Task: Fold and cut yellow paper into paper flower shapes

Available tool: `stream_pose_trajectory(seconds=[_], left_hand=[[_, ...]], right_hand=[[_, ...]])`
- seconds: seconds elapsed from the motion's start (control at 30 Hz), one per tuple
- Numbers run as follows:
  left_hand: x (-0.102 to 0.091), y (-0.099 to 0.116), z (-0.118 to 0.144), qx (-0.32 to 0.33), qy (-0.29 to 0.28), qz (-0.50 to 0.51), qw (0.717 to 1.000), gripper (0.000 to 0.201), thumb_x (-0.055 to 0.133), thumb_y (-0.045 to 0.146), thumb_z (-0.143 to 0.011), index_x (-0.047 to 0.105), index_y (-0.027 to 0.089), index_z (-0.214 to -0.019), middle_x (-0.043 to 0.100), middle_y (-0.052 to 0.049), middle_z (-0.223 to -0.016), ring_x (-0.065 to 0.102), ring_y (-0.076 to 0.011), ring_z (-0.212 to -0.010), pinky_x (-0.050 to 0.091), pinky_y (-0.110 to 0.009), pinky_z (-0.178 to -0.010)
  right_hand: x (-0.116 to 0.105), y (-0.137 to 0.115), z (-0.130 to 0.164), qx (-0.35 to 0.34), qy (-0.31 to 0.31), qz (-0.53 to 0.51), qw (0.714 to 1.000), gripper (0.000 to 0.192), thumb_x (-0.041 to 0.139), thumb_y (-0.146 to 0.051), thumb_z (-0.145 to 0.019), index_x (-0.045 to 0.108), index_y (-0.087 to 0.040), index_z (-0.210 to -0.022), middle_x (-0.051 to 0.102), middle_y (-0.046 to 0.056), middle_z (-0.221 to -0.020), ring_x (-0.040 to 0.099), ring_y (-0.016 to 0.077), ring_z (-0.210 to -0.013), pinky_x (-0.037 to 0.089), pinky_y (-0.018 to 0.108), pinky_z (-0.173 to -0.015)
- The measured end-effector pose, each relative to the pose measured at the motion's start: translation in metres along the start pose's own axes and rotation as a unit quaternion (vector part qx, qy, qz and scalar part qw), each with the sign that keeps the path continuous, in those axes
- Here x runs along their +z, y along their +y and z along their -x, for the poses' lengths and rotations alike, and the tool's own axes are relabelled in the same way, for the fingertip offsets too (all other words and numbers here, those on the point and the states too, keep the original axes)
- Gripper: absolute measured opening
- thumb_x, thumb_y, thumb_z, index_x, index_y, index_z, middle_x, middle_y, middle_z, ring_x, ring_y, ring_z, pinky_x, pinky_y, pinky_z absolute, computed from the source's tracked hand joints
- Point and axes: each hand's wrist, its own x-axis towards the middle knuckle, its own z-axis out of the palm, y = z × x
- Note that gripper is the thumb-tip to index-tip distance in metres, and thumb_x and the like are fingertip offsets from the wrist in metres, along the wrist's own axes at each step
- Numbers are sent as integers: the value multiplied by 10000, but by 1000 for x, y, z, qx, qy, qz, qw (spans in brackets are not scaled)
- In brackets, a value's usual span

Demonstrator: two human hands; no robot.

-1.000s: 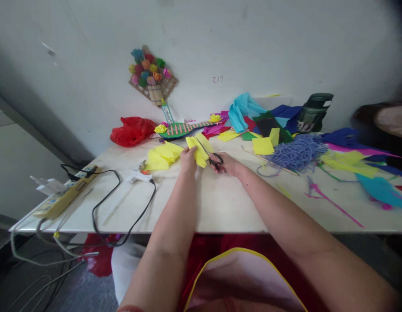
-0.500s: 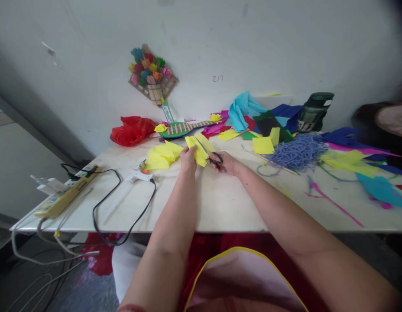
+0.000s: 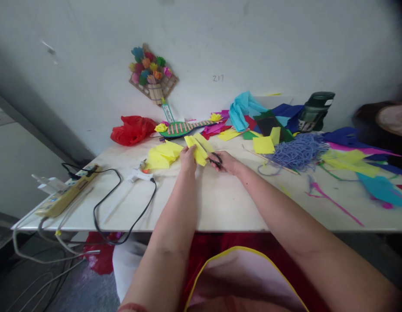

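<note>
Head view. Near the centre of the frame, a yellow sheet (image 3: 199,157) is held by the left hand (image 3: 188,158), its left part pinched between thumb and fingers. The scissors (image 3: 216,160) are held by the right hand (image 3: 227,163), just right of the sheet; the black handles are gripped by the fingers, and the blades are directed toward the upper left, with yellow seen on both sides of them. How far the blades are parted cannot be told.

Just left of the left hand, crumpled paper (image 3: 162,154) is spread on the table (image 3: 231,208). Farther left, a glue gun (image 3: 139,175) and a power strip (image 3: 68,190) are seen. Beyond the hands, a green ornament (image 3: 184,129) is placed beside a red bag (image 3: 132,131). Right of centre, tangled yarn (image 3: 296,151) is heaped below a dark bottle (image 3: 316,112). In the upper left, a flower panel (image 3: 146,73) is set against the wall (image 3: 262,43).
</note>
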Motion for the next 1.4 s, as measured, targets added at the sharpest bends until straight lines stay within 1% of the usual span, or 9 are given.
stream_pose_trajectory(seconds=[0.17, 0.3, 0.6, 0.73, 0.87, 0.97, 1.1, 1.27, 1.4], left_hand=[[0, 1, 0, 1, 4, 4, 1000, 172, 632, 189, -536, 564, 130, -683, 610, -19, -622, 577, -134, -564, 466, -290, -632], [0, 2, 1, -6, -3, 9, 1000, 186, 636, 187, -534, 573, 130, -699, 618, -26, -632, 584, -142, -572, 471, -297, -631], [0, 1, 3, -26, -52, 7, 998, 226, 665, 213, -535, 590, 121, -728, 628, -47, -648, 615, -187, -647, 480, -336, -676], [2, 2, 5, -31, -66, 2, 997, 239, 675, 225, -534, 590, 117, -730, 624, -49, -638, 615, -185, -639, 481, -335, -675], [2, 0, 6, -27, -85, -1, 996, 255, 672, 243, -540, 592, 113, -745, 625, -45, -629, 603, -163, -592, 481, -323, -660], [2, -2, 5, -29, -87, -4, 996, 247, 669, 242, -542, 590, 114, -738, 623, -41, -621, 594, -152, -565, 479, -317, -648], [1, -4, 4, -30, -87, -2, 996, 248, 667, 242, -542, 593, 115, -742, 625, -44, -635, 600, -157, -579, 475, -320, -654], [1, -3, 5, -33, -85, -5, 996, 245, 666, 249, -542, 592, 120, -736, 624, -42, -628, 605, -165, -600, 477, -320, -659], [2, -2, 5, -30, -86, -5, 996, 234, 664, 247, -546, 591, 121, -728, 623, -40, -619, 596, -156, -579, 482, -314, -647]], right_hand=[[1, 2, -3, -6, 7, 15, 1000, 320, 537, -448, -728, 547, -134, -786, 466, -47, -467, 374, 31, -312, 194, 151, -253], [1, -1, 1, -10, -6, 6, 1000, 319, 543, -451, -722, 531, -134, -761, 486, -40, -476, 391, 38, -319, 192, 158, -247], [-6, 1, 2, -6, -31, -19, 999, 372, 488, -519, -733, 474, -150, -681, 535, -10, -498, 459, 63, -345, 229, 161, -259], [-6, 1, 2, -3, -27, -18, 999, 374, 500, -519, -720, 467, -152, -656, 537, -11, -493, 465, 66, -346, 235, 162, -258], [-6, 1, 1, -12, -19, -12, 1000, 380, 510, -520, -709, 471, -147, -647, 530, -8, -498, 466, 65, -346, 234, 160, -256], [-5, 2, 0, -13, -8, -15, 1000, 382, 517, -525, -702, 471, -150, -653, 515, -17, -485, 456, 62, -336, 227, 162, -251], [-3, 1, 0, -11, -1, -16, 1000, 383, 518, -529, -700, 467, -152, -652, 508, -23, -477, 442, 58, -328, 223, 167, -249], [-2, -1, 1, -16, 6, -14, 1000, 393, 520, -538, -695, 468, -151, -657, 501, -24, -479, 435, 53, -332, 215, 165, -253], [-2, 0, 1, -21, 8, -13, 1000, 396, 523, -542, -689, 471, -151, -660, 493, -27, -478, 426, 52, -331, 207, 163, -254]])
